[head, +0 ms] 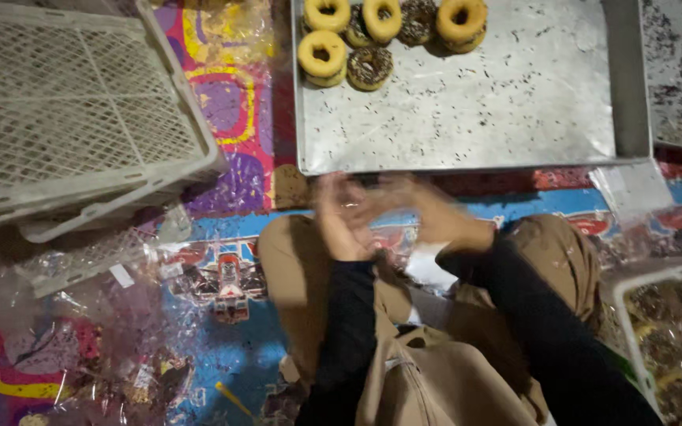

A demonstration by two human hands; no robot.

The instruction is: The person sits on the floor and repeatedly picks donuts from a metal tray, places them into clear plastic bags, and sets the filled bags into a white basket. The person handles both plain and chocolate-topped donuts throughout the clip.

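Here I see my left hand [339, 217] and right hand [428, 207] together above my lap, blurred; grip unclear, maybe clear wrap [372, 229]. Doughnuts [380, 35] crowd the metal tray's [515, 110] far corner; a white crate [73, 110] sits left.

A brightly printed floor mat [230, 118] is covering the floor, showing purple, yellow and red shapes at upper centre and blue with cartoon figures at lower left. A white plastic lattice crate [65, 110] is lying tilted at upper left. Crumpled clear plastic sheeting [65, 331] is spreading across the lower left corner. A metal tray [515, 102], dusted with dark crumbs, is occupying the upper centre and right. Light is falling unevenly, leaving the frame's edges dim.
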